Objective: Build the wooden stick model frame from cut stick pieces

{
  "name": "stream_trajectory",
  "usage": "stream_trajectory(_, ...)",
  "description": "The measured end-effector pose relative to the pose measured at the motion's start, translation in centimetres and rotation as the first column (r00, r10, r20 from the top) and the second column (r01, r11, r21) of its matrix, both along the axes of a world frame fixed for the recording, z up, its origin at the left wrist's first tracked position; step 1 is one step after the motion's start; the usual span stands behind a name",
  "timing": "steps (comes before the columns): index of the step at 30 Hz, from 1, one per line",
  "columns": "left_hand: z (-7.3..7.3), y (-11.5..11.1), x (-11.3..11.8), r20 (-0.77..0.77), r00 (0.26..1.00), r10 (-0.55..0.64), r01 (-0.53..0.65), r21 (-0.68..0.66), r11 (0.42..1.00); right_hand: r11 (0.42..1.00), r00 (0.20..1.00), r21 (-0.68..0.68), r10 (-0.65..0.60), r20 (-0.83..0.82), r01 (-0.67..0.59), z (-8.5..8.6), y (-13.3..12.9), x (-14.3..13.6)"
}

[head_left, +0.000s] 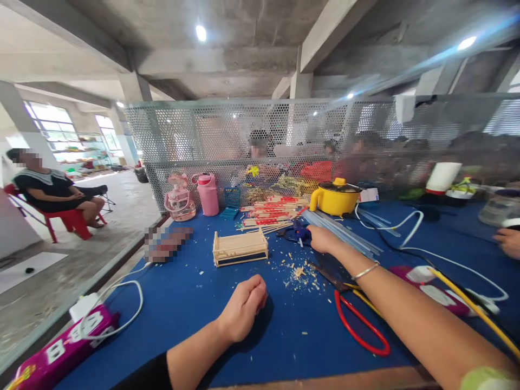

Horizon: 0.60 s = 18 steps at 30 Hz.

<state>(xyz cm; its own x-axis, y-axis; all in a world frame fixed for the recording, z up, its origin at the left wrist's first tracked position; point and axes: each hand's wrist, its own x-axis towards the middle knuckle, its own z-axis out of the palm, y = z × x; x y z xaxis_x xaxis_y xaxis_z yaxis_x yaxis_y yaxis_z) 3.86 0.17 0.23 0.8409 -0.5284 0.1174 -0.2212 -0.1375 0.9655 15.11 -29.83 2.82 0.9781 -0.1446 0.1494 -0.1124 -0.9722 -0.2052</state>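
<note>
Grey concrete ceiling point(244, 27) crossed by beams point(339, 30) and lit by lamps point(201, 33), bright windows point(52, 122) set beyond a concrete floor point(124, 195).

on the table point(288, 346), the stick frame point(240, 253) stands just beyond the left hand point(246, 302). right of the frame lie scraps point(299, 272), with scissors point(357, 325) to their right. behind the scraps, the right hand point(323, 239) is at a hand tool point(301, 232), and rods point(347, 234) stretch before a pot point(338, 199). left of the pot lies a pile of sticks point(271, 208), then farther left a flask point(208, 197); a mesh panel point(219, 130) stands behind them
</note>
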Motion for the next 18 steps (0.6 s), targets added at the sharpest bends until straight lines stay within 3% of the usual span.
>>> stream_trajectory(5, -0.4, 0.1, -0.6, -0.023, 1.0, -0.019, 0.019, 0.009, 1.0, 0.99, 0.991, 0.096, -0.108, 0.077, 0.101, -1.1, -0.3, 0.1)
stream_trajectory(7, 0.5, 0.3, -0.5, 0.02, 1.0, 0.005, -0.004, -0.018, 1.0, 0.973, 0.972, 0.157, -0.192, 0.132, 0.171, -0.9, -0.5, -0.2)
stream_trajectory(9, 2.7, 0.7, 0.8, 0.116, 0.987, 0.107, -0.099, -0.074, 0.992, 0.95, 0.949, 0.233, -0.255, 0.188, 0.209, -0.5, -0.5, -0.5)
stream_trajectory(11, 5.7, 1.5, 3.9, 0.288, 0.908, 0.305, -0.3, -0.061, 0.952, 0.927, 0.929, 0.319, -0.282, 0.239, 0.199, 0.0, -0.2, -0.6)
stream_trajectory(12, 7.2, 1.9, 6.1, 0.405, 0.825, 0.394, -0.445, 0.037, 0.895, 0.915, 0.924, 0.363, -0.282, 0.258, 0.177, 0.2, -0.1, -0.7)
stream_trajectory(13, 8.6, 2.2, 8.7, 0.525, 0.733, 0.433, -0.59, 0.173, 0.789, 0.902, 0.923, 0.406, -0.273, 0.272, 0.148, 0.4, 0.1, -0.7)
stream_trajectory(15, 10.4, 2.7, 14.2, 0.558, 0.717, 0.419, -0.64, 0.287, 0.713, 0.877, 0.927, 0.473, -0.242, 0.286, 0.083, 0.6, 0.4, -0.9)
stream_trajectory(18, 10.2, 2.5, 21.6, 0.525, 0.777, 0.347, -0.604, 0.468, 0.645, 0.865, 0.931, 0.5, -0.206, 0.3, 0.03, 0.6, 0.4, -0.9)
